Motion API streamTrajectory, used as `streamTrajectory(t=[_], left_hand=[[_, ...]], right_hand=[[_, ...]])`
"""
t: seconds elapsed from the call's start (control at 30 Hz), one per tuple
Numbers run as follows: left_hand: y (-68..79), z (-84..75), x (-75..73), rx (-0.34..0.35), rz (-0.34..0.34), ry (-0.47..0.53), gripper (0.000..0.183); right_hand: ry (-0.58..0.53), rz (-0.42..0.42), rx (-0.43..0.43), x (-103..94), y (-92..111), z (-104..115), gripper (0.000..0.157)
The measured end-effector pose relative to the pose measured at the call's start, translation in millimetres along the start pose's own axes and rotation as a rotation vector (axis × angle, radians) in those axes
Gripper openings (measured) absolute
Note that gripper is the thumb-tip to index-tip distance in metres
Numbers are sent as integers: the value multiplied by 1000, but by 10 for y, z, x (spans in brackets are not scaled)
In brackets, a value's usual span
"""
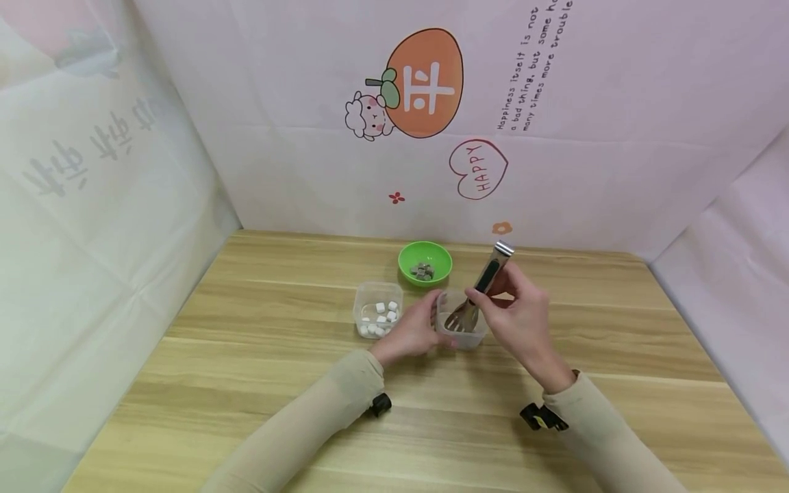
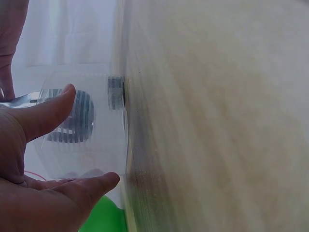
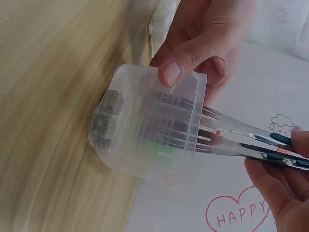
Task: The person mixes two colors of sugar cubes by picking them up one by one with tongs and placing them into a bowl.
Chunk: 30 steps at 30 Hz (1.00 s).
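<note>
My left hand (image 1: 411, 332) grips a clear plastic container (image 1: 471, 341), thumb on the near side and fingers on the far side. The container stands on the table. My right hand (image 1: 524, 316) pinches metal tongs (image 1: 490, 272) with dark green grip inlays. Their slotted heads (image 3: 186, 137) reach down into the container, slightly apart. A few dark grey-brown cubes (image 3: 107, 116) lie at its bottom in the right wrist view. Whether the tongs touch any cube cannot be told; in that view the heads look apart from them.
Behind the container is a green bowl (image 1: 442, 255) holding several grey-brown cubes (image 1: 422, 271). Left of my left hand stands a second clear container (image 1: 364, 296) with several white cubes (image 1: 392, 316). A printed white cloth (image 1: 296, 178) rises behind the wooden table (image 1: 259, 329).
</note>
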<state>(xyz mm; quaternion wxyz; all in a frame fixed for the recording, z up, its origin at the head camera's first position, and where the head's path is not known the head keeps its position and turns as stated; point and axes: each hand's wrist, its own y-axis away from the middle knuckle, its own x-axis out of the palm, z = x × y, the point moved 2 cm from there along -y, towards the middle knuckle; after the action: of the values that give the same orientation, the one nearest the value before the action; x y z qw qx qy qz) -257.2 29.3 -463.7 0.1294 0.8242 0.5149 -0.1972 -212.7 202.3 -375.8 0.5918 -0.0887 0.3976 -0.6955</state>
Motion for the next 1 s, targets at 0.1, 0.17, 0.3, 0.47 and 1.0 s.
streamTrajectory(t=[0.1,0.17,0.3,0.47,1.0], left_hand=[[0,-10,1,-17,-1,6,102],[2,-11,3,-21,-3,9,102],[4,0,8,-15,-3,19,102],[9,-5,-4,-1,1,9,102],[0,16,-4,17,0,22,101]], right_hand=[[15,31,28,20,18,-127,32],[15,49,40,30,29,-161,31],[17,74,58,49,33,-200,31],[44,108,74,74,-2,-207,31],[105,135,111,156,-66,-250,28]])
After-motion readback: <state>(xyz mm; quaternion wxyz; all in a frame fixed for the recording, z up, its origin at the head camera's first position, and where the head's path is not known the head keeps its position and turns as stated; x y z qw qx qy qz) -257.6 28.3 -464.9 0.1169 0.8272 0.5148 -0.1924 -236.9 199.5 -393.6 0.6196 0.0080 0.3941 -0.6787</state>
